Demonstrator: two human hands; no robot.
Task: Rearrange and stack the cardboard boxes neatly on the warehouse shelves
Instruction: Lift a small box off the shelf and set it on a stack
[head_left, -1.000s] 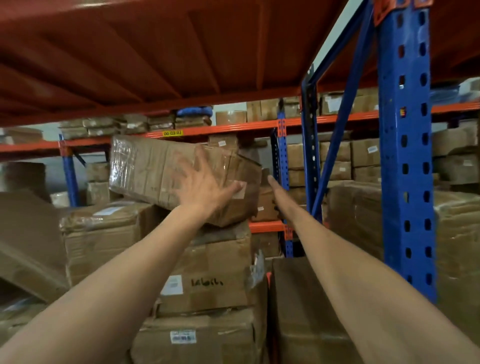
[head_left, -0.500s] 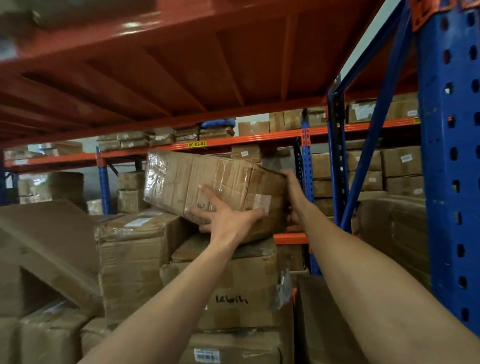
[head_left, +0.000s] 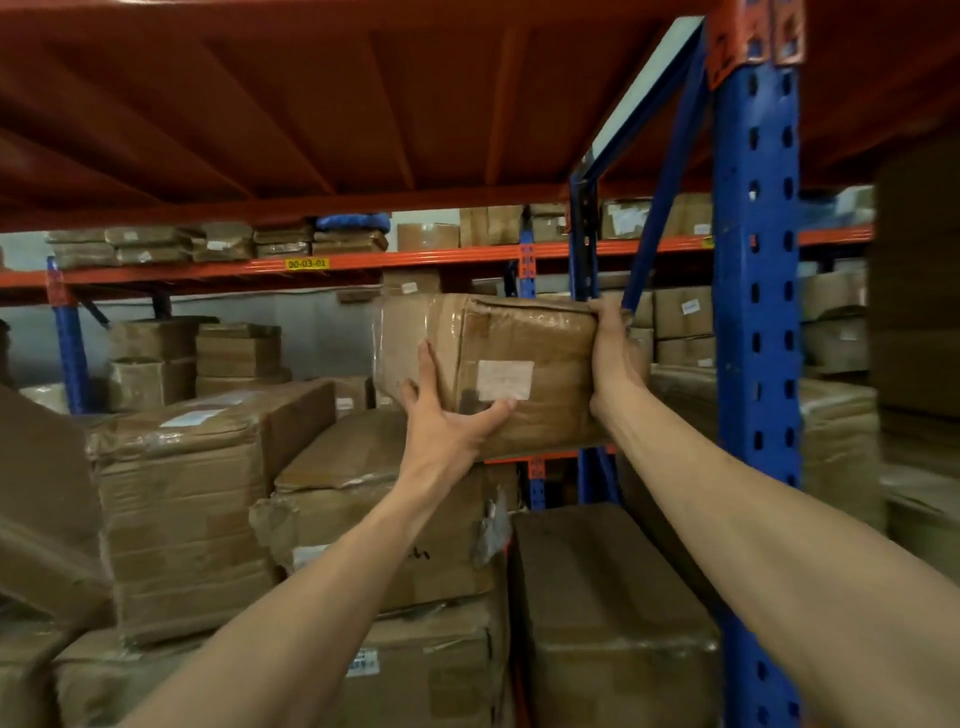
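While both hands carry it, the taped cardboard box (head_left: 511, 371) is lifted in the air, clear of the stack. The left hand (head_left: 449, 423) cups its lower near corner with open, spread fingers; the right hand (head_left: 615, 358) is closed around its right edge, thumb on the top. Directly under the grip sits a crumpled box (head_left: 374, 499), and beside that box a taller carton (head_left: 608, 597). I judge this the carrying step; next the box must be lowered flat and square.
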